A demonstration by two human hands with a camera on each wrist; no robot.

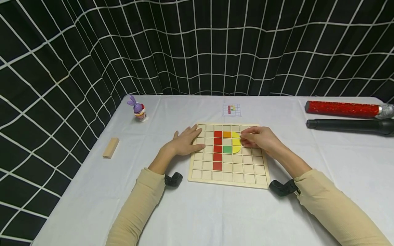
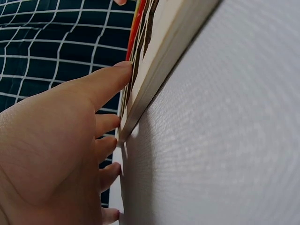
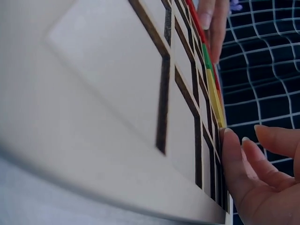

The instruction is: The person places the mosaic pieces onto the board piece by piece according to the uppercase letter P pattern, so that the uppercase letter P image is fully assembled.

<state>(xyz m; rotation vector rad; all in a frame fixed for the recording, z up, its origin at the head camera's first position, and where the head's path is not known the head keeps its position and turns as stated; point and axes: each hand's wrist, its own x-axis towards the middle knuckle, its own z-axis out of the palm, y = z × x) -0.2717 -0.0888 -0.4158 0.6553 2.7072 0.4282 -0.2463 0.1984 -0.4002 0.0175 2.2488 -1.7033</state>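
A wooden grid board (image 1: pixel 228 177) lies on the white tablecloth. In it sit a column of red tiles (image 1: pixel 217 149), an orange tile (image 1: pixel 227 134), a green tile (image 1: pixel 227 149) and yellow pieces (image 1: pixel 236 142). My left hand (image 1: pixel 185 142) rests flat on the board's left edge, fingers straight; the left wrist view shows this hand (image 2: pixel 56 154) lying against the board's rim (image 2: pixel 159 51). My right hand (image 1: pixel 258 138) reaches over the board's right side, and its fingertips (image 3: pixel 233 159) touch the upper yellow piece (image 3: pixel 214 98), which lies flat in the board (image 3: pixel 108 93).
A small pattern card (image 1: pixel 232 109) lies beyond the board. A purple toy figure (image 1: pixel 139 110) and a wooden block (image 1: pixel 110 147) are at the left. A red tube (image 1: pixel 343 109) and a black tube (image 1: pixel 351 125) lie at the right. A black grid curtain hangs behind.
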